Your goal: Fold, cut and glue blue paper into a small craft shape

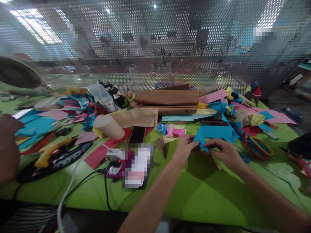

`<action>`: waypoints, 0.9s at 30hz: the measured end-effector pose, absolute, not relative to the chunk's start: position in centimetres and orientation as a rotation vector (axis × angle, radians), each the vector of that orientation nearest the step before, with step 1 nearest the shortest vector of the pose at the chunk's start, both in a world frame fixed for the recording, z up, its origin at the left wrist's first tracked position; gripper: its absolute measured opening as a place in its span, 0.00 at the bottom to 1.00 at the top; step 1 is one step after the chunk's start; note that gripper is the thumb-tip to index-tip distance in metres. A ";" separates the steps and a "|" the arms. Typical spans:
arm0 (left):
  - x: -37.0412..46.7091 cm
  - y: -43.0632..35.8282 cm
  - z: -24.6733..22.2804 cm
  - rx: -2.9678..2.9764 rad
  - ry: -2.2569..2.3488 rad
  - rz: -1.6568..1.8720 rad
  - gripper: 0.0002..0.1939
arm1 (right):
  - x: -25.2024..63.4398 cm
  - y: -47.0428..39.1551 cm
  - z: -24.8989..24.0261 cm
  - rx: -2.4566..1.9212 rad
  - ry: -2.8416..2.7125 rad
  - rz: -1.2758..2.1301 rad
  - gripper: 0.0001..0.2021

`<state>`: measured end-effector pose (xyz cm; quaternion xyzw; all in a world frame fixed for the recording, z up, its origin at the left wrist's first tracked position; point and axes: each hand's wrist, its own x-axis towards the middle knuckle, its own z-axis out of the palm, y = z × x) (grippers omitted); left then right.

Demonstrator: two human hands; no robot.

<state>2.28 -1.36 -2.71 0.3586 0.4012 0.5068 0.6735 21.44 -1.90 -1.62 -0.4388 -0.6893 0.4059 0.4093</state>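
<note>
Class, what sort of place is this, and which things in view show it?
Probably a craft workspace: coloured paper is heaped on the green table, brown paper lies near its back, and the left hand and right hand hold blue paper.

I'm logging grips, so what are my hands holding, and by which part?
A blue paper piece: your left hand pinches its left side, your right hand its right.

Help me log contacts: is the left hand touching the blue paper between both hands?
Touching: head view shows the left hand pinching the blue paper at its left edge.
</note>
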 end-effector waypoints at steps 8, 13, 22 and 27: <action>2.2 -1.3 -2.7 0.791 0.903 1.158 0.15 | 21.2 -1.9 -1.2 -1.084 -1.727 1.010 0.07; 2.2 -1.2 -2.9 0.785 0.900 1.165 0.14 | 21.1 -1.9 -1.2 -1.038 -1.729 1.007 0.08; 2.0 -1.1 -2.8 0.810 0.916 1.174 0.17 | 21.3 -2.0 -1.2 -1.053 -1.704 1.014 0.09; 1.6 -1.0 -2.7 0.792 1.008 1.221 0.19 | 21.5 -2.0 -1.1 -1.059 -1.693 0.992 0.08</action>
